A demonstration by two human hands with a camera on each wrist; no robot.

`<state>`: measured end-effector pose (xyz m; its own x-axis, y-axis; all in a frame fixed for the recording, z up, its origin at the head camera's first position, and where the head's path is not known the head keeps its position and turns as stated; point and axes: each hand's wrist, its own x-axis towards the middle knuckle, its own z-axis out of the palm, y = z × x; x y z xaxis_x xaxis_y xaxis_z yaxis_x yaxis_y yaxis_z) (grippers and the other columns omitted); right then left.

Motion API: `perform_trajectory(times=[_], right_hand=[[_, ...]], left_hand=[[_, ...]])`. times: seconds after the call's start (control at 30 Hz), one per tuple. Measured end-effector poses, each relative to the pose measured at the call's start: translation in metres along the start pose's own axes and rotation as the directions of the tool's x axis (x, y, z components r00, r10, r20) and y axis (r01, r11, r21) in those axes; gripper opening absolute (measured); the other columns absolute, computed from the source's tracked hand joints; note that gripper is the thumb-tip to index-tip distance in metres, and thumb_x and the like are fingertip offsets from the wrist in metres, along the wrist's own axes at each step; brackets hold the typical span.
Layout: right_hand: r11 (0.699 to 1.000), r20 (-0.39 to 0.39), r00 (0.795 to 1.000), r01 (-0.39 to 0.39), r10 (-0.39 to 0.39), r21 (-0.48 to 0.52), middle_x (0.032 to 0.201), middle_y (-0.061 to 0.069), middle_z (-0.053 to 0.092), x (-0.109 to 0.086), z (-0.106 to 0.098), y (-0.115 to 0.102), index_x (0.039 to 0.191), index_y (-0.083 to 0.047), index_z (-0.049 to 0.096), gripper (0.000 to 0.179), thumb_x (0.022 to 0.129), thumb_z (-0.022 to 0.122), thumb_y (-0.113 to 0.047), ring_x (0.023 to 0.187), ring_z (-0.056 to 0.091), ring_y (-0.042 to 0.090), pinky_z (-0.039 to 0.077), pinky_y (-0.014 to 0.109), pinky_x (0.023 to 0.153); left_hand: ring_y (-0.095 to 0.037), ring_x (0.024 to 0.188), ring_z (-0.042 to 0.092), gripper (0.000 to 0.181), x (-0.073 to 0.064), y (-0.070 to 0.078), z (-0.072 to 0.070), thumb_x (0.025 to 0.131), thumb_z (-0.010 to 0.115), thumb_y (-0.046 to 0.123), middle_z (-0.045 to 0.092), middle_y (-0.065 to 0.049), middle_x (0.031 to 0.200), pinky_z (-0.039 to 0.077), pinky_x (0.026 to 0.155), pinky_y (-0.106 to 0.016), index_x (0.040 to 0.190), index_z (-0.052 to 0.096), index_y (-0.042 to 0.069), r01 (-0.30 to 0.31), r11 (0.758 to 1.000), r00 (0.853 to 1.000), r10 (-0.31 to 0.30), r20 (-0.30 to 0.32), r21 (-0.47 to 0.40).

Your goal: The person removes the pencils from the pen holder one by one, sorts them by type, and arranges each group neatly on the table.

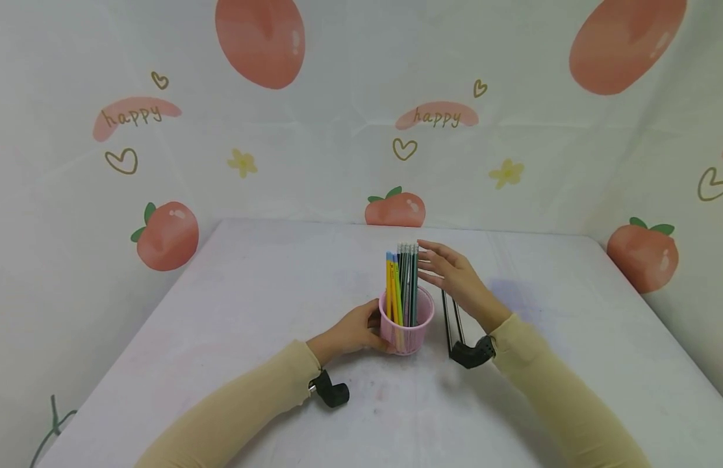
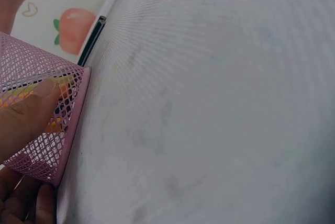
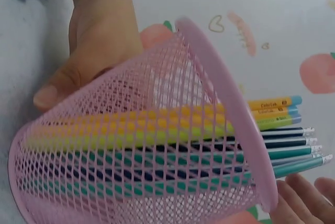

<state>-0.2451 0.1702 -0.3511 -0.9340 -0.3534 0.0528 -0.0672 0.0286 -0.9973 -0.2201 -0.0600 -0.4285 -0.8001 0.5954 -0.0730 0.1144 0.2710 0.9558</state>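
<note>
A pink mesh pen cup stands upright on the table. My left hand grips it low on its left side; in the left wrist view the thumb presses the mesh and other fingers wrap beneath. Inside the cup, yellow and lime pencils lean at the left, beside several dark and green pencils with white-tipped ends. My right hand is at the pencils' right, its extended fingers right at their upper ends. In the right wrist view, its fingertips show beside the cup's rim.
Two dark pencils lie on the white table right of the cup, partly under my right hand and wrist camera. Another wrist camera sits on my left wrist. Behind the table hangs a peach-printed backdrop.
</note>
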Motion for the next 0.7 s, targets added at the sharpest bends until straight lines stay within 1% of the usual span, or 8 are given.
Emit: perform_trajectory(times=[0.1, 0.3, 0.53, 0.7], right_hand=[[1.000, 0.013, 1.000, -0.009, 0.009, 0.029, 0.146, 0.026, 0.039, 0.000, 0.004, -0.002, 0.149, -0.001, 0.029, 0.055, 0.104, 0.041, -0.031, 0.127, 0.049, 0.029, 0.046, 0.032, 0.103], [0.998, 0.003, 1.000, -0.024, 0.024, 0.056, 0.144, 0.028, 0.038, -0.002, 0.008, -0.004, 0.148, 0.003, 0.028, 0.054, 0.105, 0.038, -0.028, 0.121, 0.053, 0.023, 0.048, 0.027, 0.101], [0.999, 0.015, 1.000, 0.023, -0.024, 0.046, 0.142, 0.028, 0.039, -0.008, 0.008, -0.005, 0.147, 0.005, 0.028, 0.055, 0.105, 0.039, -0.028, 0.110, 0.059, 0.010, 0.050, 0.023, 0.097], [0.998, 0.025, 0.998, 0.052, -0.053, 0.038, 0.142, 0.028, 0.040, -0.016, 0.010, -0.009, 0.146, 0.006, 0.029, 0.054, 0.105, 0.040, -0.028, 0.108, 0.060, 0.007, 0.051, 0.022, 0.095]], left_hand=[[-0.025, 0.129, 0.051, 0.086, -0.001, 0.001, 0.000, 0.072, 0.081, 0.001, 0.053, -0.009, 0.139, 0.038, 0.112, -0.042, 0.146, 0.037, 0.007, 0.011, 1.000, 1.000, -0.011, -0.003, 0.000], [-0.026, 0.129, 0.051, 0.086, -0.002, 0.002, 0.001, 0.072, 0.081, 0.001, 0.053, -0.009, 0.139, 0.038, 0.112, -0.042, 0.146, 0.037, 0.006, 0.010, 1.000, 1.000, -0.010, -0.006, -0.001], [-0.025, 0.129, 0.051, 0.088, 0.000, 0.001, 0.000, 0.071, 0.081, 0.000, 0.052, -0.009, 0.140, 0.038, 0.112, -0.041, 0.147, 0.036, 0.007, 0.003, 1.000, 1.000, -0.003, 0.002, 0.000], [-0.027, 0.129, 0.051, 0.087, 0.001, -0.001, 0.000, 0.070, 0.081, 0.000, 0.053, -0.011, 0.139, 0.039, 0.111, -0.041, 0.145, 0.037, 0.004, -0.015, 1.000, 1.000, 0.015, 0.000, 0.003]])
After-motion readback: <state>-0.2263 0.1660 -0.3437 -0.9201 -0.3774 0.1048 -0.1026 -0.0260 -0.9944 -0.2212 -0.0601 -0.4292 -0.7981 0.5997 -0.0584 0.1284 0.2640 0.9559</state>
